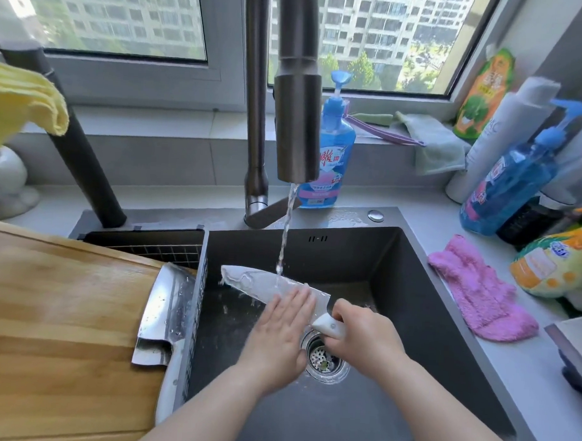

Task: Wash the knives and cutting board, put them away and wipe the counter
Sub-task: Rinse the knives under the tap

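Rinsing stage: the person's right hand [361, 335] is clenched round the white handle of the pale-bladed kitchen knife [258, 282], held over the dark square sink [412, 290]. The left hand [279, 328] lies flat, fingers straight, on the blade just ahead of that grip, with the thin water stream [284, 240] landing further out toward the tip. Next move probably calls for flipping the blade to rinse its other face, fingers kept off the edge; the steel cleaver [164, 315] and wooden cutting board [59, 294], well left of the grip, aren't put away yet.
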{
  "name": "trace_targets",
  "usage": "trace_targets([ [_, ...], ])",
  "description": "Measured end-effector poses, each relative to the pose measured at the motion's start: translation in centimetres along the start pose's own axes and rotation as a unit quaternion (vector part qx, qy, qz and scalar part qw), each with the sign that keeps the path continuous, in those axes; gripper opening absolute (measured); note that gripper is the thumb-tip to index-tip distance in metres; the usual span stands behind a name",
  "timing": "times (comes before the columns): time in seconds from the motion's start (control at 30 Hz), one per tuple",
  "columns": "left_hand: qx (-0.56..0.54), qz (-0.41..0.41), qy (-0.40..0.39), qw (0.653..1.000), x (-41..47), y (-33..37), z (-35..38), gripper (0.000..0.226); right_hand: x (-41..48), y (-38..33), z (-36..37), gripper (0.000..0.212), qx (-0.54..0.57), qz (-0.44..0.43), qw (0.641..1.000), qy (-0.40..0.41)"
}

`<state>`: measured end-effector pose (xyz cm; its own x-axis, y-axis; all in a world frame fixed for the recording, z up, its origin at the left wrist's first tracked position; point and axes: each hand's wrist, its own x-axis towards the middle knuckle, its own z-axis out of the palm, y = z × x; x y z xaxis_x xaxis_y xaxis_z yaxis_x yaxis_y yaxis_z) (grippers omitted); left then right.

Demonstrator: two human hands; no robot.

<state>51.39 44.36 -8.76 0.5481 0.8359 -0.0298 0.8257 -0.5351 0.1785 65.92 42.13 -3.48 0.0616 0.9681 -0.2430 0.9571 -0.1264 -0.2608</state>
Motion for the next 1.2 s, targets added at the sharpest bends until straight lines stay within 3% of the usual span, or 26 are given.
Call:
trace_targets([
  [0.07, 0.001, -0.031, 0.046, 0.998, 0.3, -1.3, -0.2, 0.080, -0.1, 0.3, 0.0, 0.022, 0.006, 0.005, 1.000, 0.000],
  [0.17, 0.023, 0.002, 0.092, 0.995, 0.4, -1.9, 0.1, 0.077, -0.2, 0.3, 0.4, 0.021, 0.021, 0.008, 1.000, -0.004],
  [0.23, 0.008, 0.032, -0.035, 0.999, -0.1, -0.8, 0.4, 0.076, -0.2, 0.2, 0.6, 0.023, 0.037, 0.009, 0.999, -0.008],
  [0.3, 0.047, 0.050, -0.038, 0.997, -0.5, -0.7, 0.7, 0.075, -0.3, 0.3, 0.5, 0.032, 0.039, 0.004, 0.999, -0.005],
  [0.4, -0.012, -0.068, 0.033, 0.997, -0.1, -2.6, -0.7, 0.076, -0.6, 1.1, 0.3, 0.039, 0.028, 0.012, 1.000, 0.002],
  [0.47, 0.024, -0.076, 0.028, 0.996, 0.0, -3.1, -1.3, 0.076, -0.9, 1.3, 0.4, 0.039, 0.029, 0.022, 0.999, -0.002],
  [0.53, 0.020, -0.003, 0.062, 0.998, -0.5, -2.2, -1.0, 0.075, -1.0, 0.9, 0.6, 0.039, 0.039, 0.025, 0.999, -0.008],
  [0.57, 0.040, 0.041, 0.044, 0.997, -0.6, -1.7, -0.3, 0.074, -1.0, 0.5, 0.7, 0.037, 0.049, 0.024, 0.998, -0.008],
  [0.6, 0.031, 0.044, -0.025, 0.998, -0.9, -0.8, -0.5, 0.076, -1.0, 0.2, 0.8, 0.033, 0.057, 0.023, 0.998, -0.006],
  [0.63, 0.041, 0.050, -0.029, 0.997, -0.9, -0.2, -0.6, 0.078, -0.8, -0.1, 0.6, 0.031, 0.062, 0.023, 0.998, -0.003],
  [0.7, 0.023, 0.010, -0.009, 1.000, -1.0, -0.8, -1.0, 0.084, -0.8, -0.3, 0.3, 0.030, 0.059, 0.021, 0.998, 0.007],
  [0.73, 0.008, -0.033, 0.053, 0.998, -0.8, -1.9, -1.5, 0.084, -0.8, -0.2, 0.1, 0.027, 0.051, 0.018, 0.998, 0.011],
  [0.8, 0.016, -0.108, 0.033, 0.993, -0.6, -3.0, -2.0, 0.079, -0.9, 0.1, 0.0, 0.024, 0.047, 0.014, 0.999, 0.020],
  [1.0, -0.019, 0.021, 0.010, 1.000, -1.5, -0.2, -2.2, 0.078, -0.9, -0.1, 0.2, 0.028, 0.094, 0.028, 0.994, 0.038],
  [1.07, -0.020, -0.019, 0.031, 0.999, -1.1, -1.4, -2.3, 0.078, -0.9, -0.1, -0.1, 0.022, 0.082, 0.022, 0.996, 0.041],
  [1.13, -0.021, -0.116, 0.059, 0.991, -0.8, -3.1, -2.6, 0.075, -1.0, 0.1, -0.2, 0.022, 0.072, 0.017, 0.997, 0.036],
  [1.2, 0.005, -0.110, 0.168, 0.980, -0.7, -3.2, -3.0, 0.069, -1.1, -0.1, 0.1, 0.029, 0.078, 0.021, 0.996, 0.029],
])
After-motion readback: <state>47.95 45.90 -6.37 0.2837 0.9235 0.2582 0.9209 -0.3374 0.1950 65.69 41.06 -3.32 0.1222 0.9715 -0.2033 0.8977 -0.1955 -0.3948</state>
